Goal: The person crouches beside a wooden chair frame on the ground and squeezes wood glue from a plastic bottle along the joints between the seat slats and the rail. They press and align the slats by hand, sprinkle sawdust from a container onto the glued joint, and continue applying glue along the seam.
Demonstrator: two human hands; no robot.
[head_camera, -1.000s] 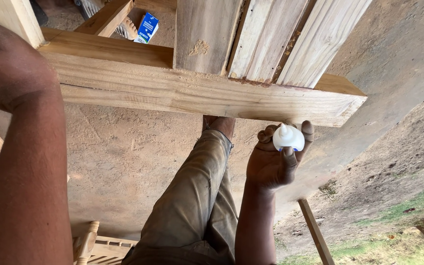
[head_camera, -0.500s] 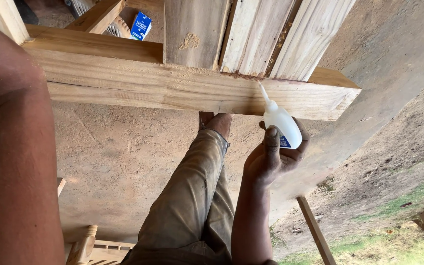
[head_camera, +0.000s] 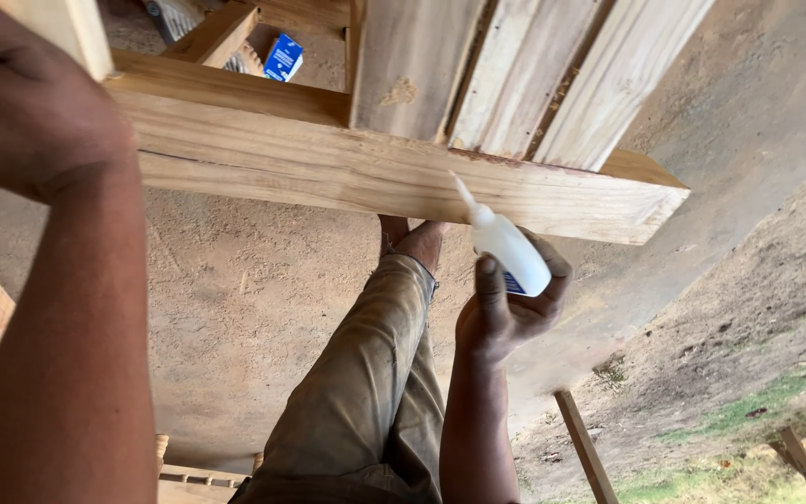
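Right hand (head_camera: 506,313), fingers wrapped around white glue bottle (head_camera: 510,252), nozzle tilted onto wooden beam (head_camera: 375,173) face; left hand (head_camera: 34,103) curled, steadying frame upright (head_camera: 62,28).

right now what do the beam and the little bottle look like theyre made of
The beam looks like bare, unfinished softwood: pale yellow, with visible grain lines and rough sawn edges. The bottle, held in the right hand with its nozzle against the beam, looks like smooth white plastic, slightly glossy, with a tapered tip; probably squeezable, though that cannot be told for sure.
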